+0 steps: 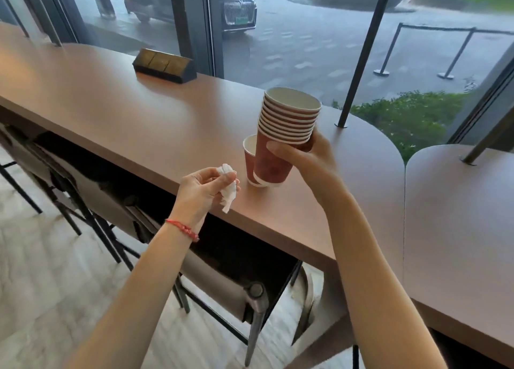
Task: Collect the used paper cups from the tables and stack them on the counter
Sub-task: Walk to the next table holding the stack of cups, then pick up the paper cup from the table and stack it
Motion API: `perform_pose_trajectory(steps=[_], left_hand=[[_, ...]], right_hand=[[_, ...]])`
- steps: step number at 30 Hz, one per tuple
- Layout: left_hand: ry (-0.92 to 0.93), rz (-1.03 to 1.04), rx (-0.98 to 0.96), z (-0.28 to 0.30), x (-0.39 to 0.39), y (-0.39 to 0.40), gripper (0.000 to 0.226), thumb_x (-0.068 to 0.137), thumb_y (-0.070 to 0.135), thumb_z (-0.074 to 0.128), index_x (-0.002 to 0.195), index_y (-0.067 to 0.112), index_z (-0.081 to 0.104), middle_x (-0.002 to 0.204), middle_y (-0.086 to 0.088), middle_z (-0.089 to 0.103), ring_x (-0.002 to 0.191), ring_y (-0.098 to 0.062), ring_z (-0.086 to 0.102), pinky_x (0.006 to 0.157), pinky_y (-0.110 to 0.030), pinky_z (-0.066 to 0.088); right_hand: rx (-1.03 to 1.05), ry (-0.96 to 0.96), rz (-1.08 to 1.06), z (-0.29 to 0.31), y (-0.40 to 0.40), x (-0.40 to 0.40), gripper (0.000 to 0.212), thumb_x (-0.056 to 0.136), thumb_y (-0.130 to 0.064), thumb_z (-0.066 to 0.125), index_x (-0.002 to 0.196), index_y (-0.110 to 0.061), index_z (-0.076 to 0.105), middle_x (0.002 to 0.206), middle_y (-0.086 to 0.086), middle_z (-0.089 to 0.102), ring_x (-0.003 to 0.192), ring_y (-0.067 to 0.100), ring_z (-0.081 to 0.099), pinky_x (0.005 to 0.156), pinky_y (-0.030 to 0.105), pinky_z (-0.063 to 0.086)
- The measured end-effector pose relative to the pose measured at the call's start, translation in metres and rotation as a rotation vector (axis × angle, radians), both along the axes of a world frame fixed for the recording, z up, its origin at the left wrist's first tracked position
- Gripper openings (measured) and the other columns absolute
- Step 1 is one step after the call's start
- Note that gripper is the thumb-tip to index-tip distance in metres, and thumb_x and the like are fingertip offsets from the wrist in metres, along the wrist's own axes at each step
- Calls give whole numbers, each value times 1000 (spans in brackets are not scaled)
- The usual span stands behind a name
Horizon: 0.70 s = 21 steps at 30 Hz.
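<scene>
My right hand (307,157) grips a tilted stack of several red paper cups (286,126) with white rims, held just above the brown counter (139,112). Behind and to the left of the stack, a single red paper cup (249,157) stands on the counter, partly hidden by the stack. My left hand (204,187) hovers over the counter's front edge and pinches a crumpled white tissue (229,193). A red string bracelet sits on the left wrist.
A dark socket box (164,65) sits on the counter at the back left. A black pole (358,62) rises through the counter near the window. A second counter section (459,215) adjoins on the right. Stools (217,279) stand under the counter.
</scene>
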<state>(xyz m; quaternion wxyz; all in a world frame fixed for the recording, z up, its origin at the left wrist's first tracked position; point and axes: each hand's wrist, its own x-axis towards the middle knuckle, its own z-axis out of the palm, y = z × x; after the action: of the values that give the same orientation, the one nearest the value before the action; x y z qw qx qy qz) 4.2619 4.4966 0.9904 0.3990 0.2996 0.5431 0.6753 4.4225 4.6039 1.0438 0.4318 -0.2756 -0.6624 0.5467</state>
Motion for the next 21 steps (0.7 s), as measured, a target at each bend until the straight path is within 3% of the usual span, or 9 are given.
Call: perform_pose_trajectory(steps=[4, 12, 21], left_hand=[[-18, -8, 11, 1, -8, 12, 10, 60, 25, 76, 64, 18, 70, 73, -2, 72, 70, -16, 69, 63, -23, 55], [-82, 34, 13, -4, -14, 25, 25, 61, 19, 75, 79, 4, 67, 66, -2, 70, 64, -15, 68, 59, -21, 54], [-107, 43, 2, -12, -15, 33, 29, 60, 19, 74, 84, 3, 66, 65, -2, 70, 64, -15, 68, 60, -22, 55]], right_hand=[[53, 9, -38, 17, 20, -16, 51, 71, -6, 78, 116, -7, 54, 102, 0, 66, 90, 5, 65, 72, 15, 52], [79, 5, -41, 21, 46, -39, 57, 67, -12, 82, 117, -5, 55, 105, 6, 67, 93, 11, 66, 70, 17, 52], [86, -87, -109, -3, 55, -51, 59, 68, -16, 83, 118, -7, 53, 109, 8, 65, 99, 20, 63, 82, 31, 55]])
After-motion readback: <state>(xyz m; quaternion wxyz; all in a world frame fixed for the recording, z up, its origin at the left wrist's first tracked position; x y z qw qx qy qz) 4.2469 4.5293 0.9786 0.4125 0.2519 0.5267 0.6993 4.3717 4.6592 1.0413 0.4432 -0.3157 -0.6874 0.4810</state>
